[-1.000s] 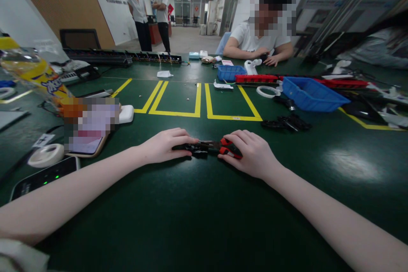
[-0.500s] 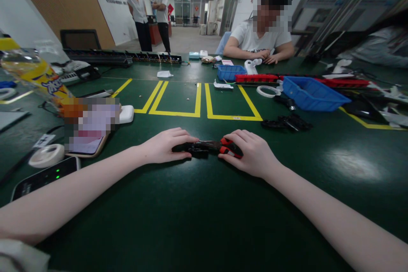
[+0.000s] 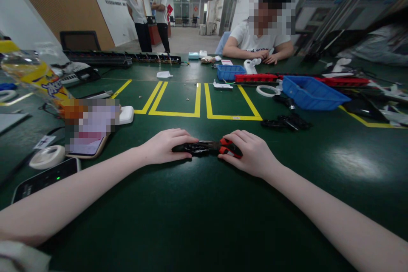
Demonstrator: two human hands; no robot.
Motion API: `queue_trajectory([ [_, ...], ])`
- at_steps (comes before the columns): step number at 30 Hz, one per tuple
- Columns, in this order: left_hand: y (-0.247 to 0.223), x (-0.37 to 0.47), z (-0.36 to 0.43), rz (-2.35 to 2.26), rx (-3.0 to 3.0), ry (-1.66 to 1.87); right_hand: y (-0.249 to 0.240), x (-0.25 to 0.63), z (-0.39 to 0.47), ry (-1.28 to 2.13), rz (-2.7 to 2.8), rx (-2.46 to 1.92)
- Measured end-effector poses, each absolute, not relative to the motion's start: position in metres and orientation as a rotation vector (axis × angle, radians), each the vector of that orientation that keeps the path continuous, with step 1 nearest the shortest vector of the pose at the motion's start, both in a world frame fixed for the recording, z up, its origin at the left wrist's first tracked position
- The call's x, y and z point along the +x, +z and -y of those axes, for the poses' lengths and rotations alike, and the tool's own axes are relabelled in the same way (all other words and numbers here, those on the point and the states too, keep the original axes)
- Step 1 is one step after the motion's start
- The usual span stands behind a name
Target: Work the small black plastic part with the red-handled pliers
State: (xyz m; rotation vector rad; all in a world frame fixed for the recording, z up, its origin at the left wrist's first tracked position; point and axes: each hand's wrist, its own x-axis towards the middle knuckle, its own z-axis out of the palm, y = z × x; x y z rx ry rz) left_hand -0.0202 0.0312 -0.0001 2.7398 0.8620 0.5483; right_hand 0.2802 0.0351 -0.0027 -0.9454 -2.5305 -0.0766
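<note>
My right hand (image 3: 251, 151) is closed round the red and black handles of a pair of pliers (image 3: 227, 147), whose jaws point left. Opposite it, my left hand (image 3: 168, 146) grips a small glossy black piece (image 3: 198, 148), its exact kind too small to make out. The plier jaws meet or overlap the right end of this piece; whether they bite on it I cannot tell. Both hands rest low over the green table (image 3: 204, 212). Beyond my right hand lies a tangled heap of black parts (image 3: 287, 122).
Left are a phone (image 3: 92, 131), a white case (image 3: 126, 115), a tape roll (image 3: 47, 157), a black device (image 3: 47, 178) and a drink bottle (image 3: 38, 80). Blue bins (image 3: 314, 92), a white ring (image 3: 268, 90) and red strips (image 3: 256, 78) stand farther right. A person (image 3: 259, 38) sits opposite.
The black piece in my left hand has turned slightly, showing a shinier side under the plier jaws. Both hands have stayed in nearly the same place.
</note>
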Motion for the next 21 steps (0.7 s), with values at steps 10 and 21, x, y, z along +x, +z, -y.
queue_trajectory([
  [10,-0.0029,-0.022,-0.0339,-0.843,2.743,0.522,-0.0052,0.2809,-0.0363,-0.166,2.532,-0.932],
  [21,-0.0008,-0.0198,-0.0325,-0.835,2.705,0.544,-0.0036,0.2806,-0.0352,-0.173,2.52,-0.941],
])
